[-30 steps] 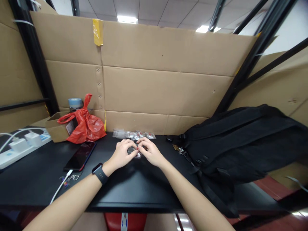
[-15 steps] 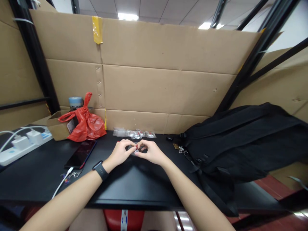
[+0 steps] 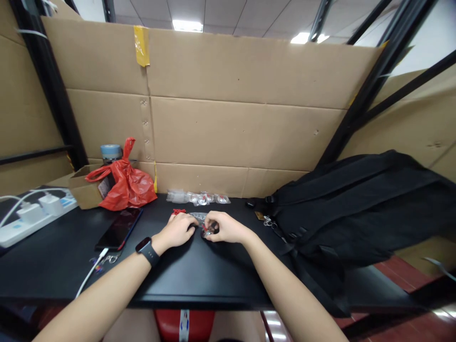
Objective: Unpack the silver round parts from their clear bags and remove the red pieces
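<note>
My right hand (image 3: 226,227) is closed, thumb and fingers pinching a small shiny round piece with red on it (image 3: 205,232) just above the black table. Its exact kind is too small to make out. Opposite it, my left hand (image 3: 180,230), with a dark watch on the wrist, rests palm down with fingers loosely bent and thumb apart. Its fingertips lie at the edge of a clear plastic bag (image 3: 198,216) that sits flat behind both hands. Red cord-like pieces (image 3: 178,212) show just beyond the left knuckles.
Several clear packets with round silvery and red pieces (image 3: 203,198) line the cardboard wall (image 3: 228,133). To the left are a phone (image 3: 119,229), a red plastic bag (image 3: 128,187), a small carton (image 3: 85,187) and a power strip (image 3: 35,218). A black backpack (image 3: 356,209) fills the right.
My hands were together at the small red piece and have parted. The left moved slightly left and down to the table; the right keeps the piece, now lower. The clear bag and red cords show more.
</note>
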The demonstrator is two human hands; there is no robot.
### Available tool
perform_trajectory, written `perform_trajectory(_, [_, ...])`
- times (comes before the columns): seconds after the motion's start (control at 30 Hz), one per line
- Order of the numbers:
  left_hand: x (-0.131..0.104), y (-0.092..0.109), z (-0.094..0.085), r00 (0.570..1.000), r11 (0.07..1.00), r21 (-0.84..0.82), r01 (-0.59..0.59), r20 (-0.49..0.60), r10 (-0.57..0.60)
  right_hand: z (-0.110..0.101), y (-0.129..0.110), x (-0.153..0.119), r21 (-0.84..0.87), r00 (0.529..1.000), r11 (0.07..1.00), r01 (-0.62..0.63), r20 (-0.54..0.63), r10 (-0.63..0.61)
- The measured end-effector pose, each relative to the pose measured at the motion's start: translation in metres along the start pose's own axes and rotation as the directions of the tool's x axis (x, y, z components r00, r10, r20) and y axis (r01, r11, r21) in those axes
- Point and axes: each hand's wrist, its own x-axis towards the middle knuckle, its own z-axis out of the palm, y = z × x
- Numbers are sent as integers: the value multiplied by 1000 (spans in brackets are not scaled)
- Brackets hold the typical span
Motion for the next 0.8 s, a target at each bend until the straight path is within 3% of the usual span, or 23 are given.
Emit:
perform_trajectory(0.1, [1, -3, -1, 1000, 1000, -5, 5, -14, -5, -3, -3, 0, -25, 999, 999, 25, 36, -24])
perform_trajectory(0.17, [2, -9, -4, 994, 997, 26, 79, -79, -77, -8, 2, 0, -37, 1000, 999, 5, 21, -4])
perform_trajectory(0.27, [3, -25, -13, 952, 962, 103, 254, -201, -230, -16, 23, -3, -98, 992, 991, -95, -92, 86])
perform_trajectory(0.37, [3, -42, -22, 920, 926, 138, 352, -234, -315, -24, 53, -9, -165, 956, 963, -212, -242, 169])
perform_trajectory(0.53, [4, -55, -22, 942, 944, 128, 304, -189, -278, -24, 82, -16, -80, 948, 955, -287, -168, 271])
perform_trajectory(0.8, [8, -51, -10, 967, 963, 166, 213, -179, -183, -16, 82, -11, -91, 943, 949, -301, -179, 282])
